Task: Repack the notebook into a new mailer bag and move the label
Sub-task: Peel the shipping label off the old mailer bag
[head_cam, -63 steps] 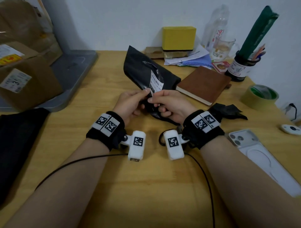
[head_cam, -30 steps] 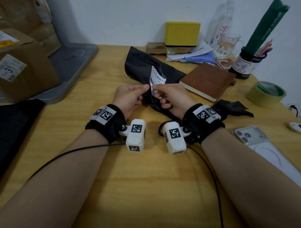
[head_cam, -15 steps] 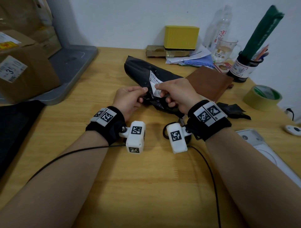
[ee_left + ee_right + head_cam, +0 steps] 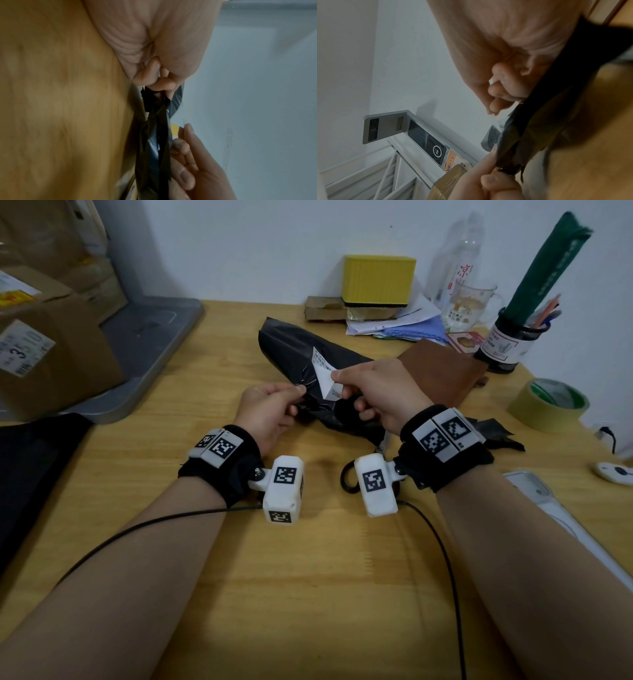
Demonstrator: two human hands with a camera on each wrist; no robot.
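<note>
A crumpled black mailer bag [image 4: 294, 350] lies mid-table with a white shipping label [image 4: 325, 378] partly peeled off it. My left hand [image 4: 270, 405] pinches the bag's near edge [image 4: 154, 105]. My right hand [image 4: 373, 392] pinches the lifted corner of the label between thumb and forefinger, its other fingers curled by the bag [image 4: 530, 128]. The brown notebook [image 4: 445, 374] lies flat just behind my right hand, partly hidden by it. A second black bag [image 4: 30, 474] lies at the table's left edge.
A cardboard box [image 4: 44, 350] sits on a grey tray [image 4: 147, 344] at the left. Along the back stand a yellow box [image 4: 378, 280], papers, a glass mug [image 4: 469, 306] and a pen jar [image 4: 513, 340]. A tape roll [image 4: 548, 402], a black scrap and a phone case [image 4: 561, 508] lie right.
My right hand has pulled the label's corner further up and right, so more of it is peeled from the bag. The bag has dropped flatter. My left hand kept its hold.
</note>
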